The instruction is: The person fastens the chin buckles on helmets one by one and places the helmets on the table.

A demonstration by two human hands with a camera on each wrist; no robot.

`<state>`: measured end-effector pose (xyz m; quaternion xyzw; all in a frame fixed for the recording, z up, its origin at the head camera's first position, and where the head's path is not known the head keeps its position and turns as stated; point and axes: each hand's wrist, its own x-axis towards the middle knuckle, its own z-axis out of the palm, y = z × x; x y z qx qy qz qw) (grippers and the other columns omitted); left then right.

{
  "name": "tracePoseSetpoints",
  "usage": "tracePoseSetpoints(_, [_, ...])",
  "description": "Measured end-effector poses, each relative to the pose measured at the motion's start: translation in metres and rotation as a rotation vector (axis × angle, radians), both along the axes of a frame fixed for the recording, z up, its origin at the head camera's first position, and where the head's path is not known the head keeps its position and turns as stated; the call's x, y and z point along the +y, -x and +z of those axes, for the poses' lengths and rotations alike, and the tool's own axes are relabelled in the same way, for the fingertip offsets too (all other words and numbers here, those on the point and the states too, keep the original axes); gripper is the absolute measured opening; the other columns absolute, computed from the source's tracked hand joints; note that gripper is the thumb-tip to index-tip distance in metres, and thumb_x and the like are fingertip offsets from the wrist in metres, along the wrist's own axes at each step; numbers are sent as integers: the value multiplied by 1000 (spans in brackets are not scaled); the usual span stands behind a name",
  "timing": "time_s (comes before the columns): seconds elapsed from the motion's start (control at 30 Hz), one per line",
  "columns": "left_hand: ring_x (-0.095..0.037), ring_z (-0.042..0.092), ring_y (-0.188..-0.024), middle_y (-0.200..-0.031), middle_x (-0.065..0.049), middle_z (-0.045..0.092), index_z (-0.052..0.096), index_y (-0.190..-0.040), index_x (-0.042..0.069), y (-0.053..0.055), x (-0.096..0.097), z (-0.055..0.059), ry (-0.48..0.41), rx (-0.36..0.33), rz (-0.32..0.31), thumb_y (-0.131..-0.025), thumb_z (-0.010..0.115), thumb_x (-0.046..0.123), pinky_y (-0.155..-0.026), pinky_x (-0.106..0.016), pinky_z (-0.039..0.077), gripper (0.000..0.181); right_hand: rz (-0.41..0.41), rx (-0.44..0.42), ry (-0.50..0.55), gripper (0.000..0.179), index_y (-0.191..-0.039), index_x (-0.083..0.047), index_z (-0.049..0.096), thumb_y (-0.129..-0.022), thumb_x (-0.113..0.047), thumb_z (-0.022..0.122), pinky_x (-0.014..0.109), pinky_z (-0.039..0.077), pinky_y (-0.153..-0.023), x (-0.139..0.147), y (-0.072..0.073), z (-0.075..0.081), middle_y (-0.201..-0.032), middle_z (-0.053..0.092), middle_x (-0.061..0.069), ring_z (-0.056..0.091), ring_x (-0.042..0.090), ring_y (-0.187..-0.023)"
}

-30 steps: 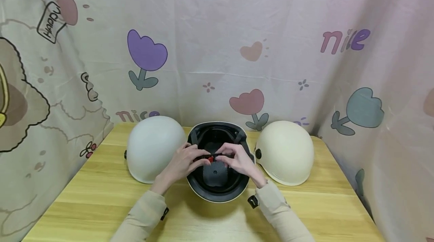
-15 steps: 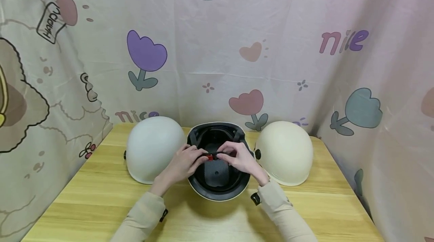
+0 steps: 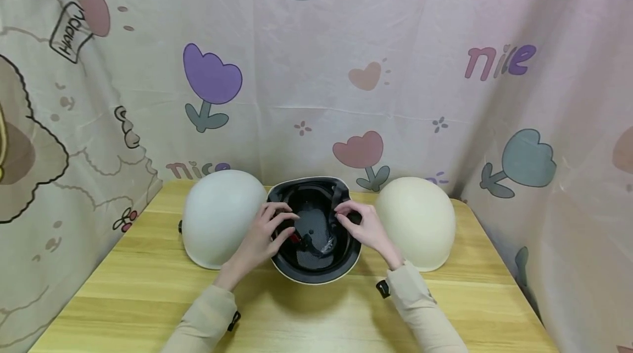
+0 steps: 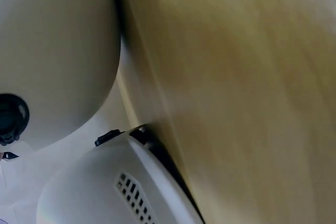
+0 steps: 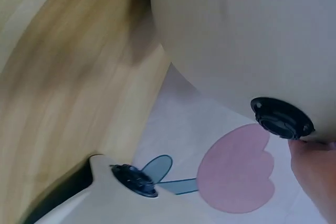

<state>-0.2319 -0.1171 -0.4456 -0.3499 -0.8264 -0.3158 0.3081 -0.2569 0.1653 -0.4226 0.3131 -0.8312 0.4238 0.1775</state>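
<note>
An upturned helmet (image 3: 316, 276) with a black lining sits mid-table, its hollow facing up. My left hand (image 3: 259, 235) is at its left rim, thumb and fingers spread apart over the hollow. A red buckle piece (image 3: 295, 237) lies by the left thumb tip. My right hand (image 3: 363, 226) is at the right rim, thumb and fingertips pinching a black chin strap (image 3: 333, 221) on that side. In the right wrist view, part of a finger (image 5: 312, 171) shows beside a round black knob (image 5: 283, 119) on the helmet shell. The left wrist view does not show the left hand's grip.
A white helmet (image 3: 222, 218) stands dome-up close on the left, a cream helmet (image 3: 417, 224) dome-up close on the right. All rest on a wooden table (image 3: 306, 325) before a printed curtain (image 3: 306, 67). Small black devices hang at both sleeve cuffs.
The buckle, earlier held between both hands over the helmet, has parted. The hands have moved apart, the red piece dropping left and the strap staying right. The helmet has shifted slightly left.
</note>
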Motion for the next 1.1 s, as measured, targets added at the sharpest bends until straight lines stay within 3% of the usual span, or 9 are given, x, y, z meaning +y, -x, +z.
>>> tracePoseSetpoints(0.17, [-26, 51, -111, -116, -12, 58, 67, -111, 5, 0, 0, -5, -109, -48, 37, -90, 72, 3, -99, -32, 45, 22, 15, -79, -6, 19, -107, -2, 73, -89, 1, 68, 35, 50, -95, 5, -3, -3, -93, 78, 8, 70, 26, -98])
tracePoseSetpoints(0.27, [-26, 53, -114, -119, -14, 55, 62, -116, 2, -1, 0, -7, -143, -110, 51, -93, 69, 4, -104, -27, 42, 24, -2, -78, -11, 26, -108, -5, 73, -86, 4, 63, 35, 46, -97, 7, -5, -5, -96, 76, 6, 64, 27, -103])
tracePoseSetpoints(0.43, [-31, 51, -120, -128, -19, 45, 52, -121, 0, -5, 0, -9, -159, -208, 73, -98, 64, 10, -103, -41, 43, 28, -42, -63, -7, 41, -109, -11, 73, -78, 5, 53, 38, 36, -94, 9, -10, -4, -101, 67, 10, 48, 24, -105])
tracePoseSetpoints(0.63, [-38, 44, -130, -133, -19, 35, 45, -121, 0, -10, -6, -9, -177, -358, 49, -99, 51, 6, -103, -52, 41, 23, -55, -153, -8, 54, -114, -12, 71, -68, 7, 48, 37, 32, -91, 11, -15, -3, -108, 60, 11, 38, 21, -106])
tracePoseSetpoints(0.73, [-40, 41, -133, -135, -20, 33, 44, -122, 0, -12, -10, -9, -173, -401, 28, -90, 49, 1, -107, -34, 39, 32, -69, -196, -28, 59, -117, -12, 70, -65, 9, 47, 37, 32, -91, 12, -18, -3, -104, 56, 10, 36, 23, -107])
tracePoseSetpoints(0.87, [-42, 34, -140, -139, -24, 30, 43, -126, -1, -13, -12, -10, -190, -432, -23, -88, 46, -1, -108, -5, 20, 39, -76, -214, -48, 65, -128, -7, 64, -67, 8, 48, 36, 32, -92, 15, -20, -6, -101, 52, 9, 36, 24, -108])
tracePoseSetpoints(0.97, [-44, 27, -143, -142, -25, 26, 39, -132, -2, -13, -14, -10, -216, -465, -68, -95, 43, 1, -107, 1, 11, 37, -60, -197, -33, 69, -137, -2, 57, -69, 7, 51, 32, 33, -95, 19, -20, -10, -106, 54, 11, 38, 25, -110])
tracePoseSetpoints(1.1, [-41, 28, -139, -144, -26, 25, 35, -140, -3, -12, -17, -13, -242, -445, -98, -103, 42, 4, -107, -1, 13, 38, -28, -179, 38, 68, -139, 2, 53, -72, 8, 56, 27, 33, -100, 26, -19, -18, -114, 60, 16, 43, 27, -113])
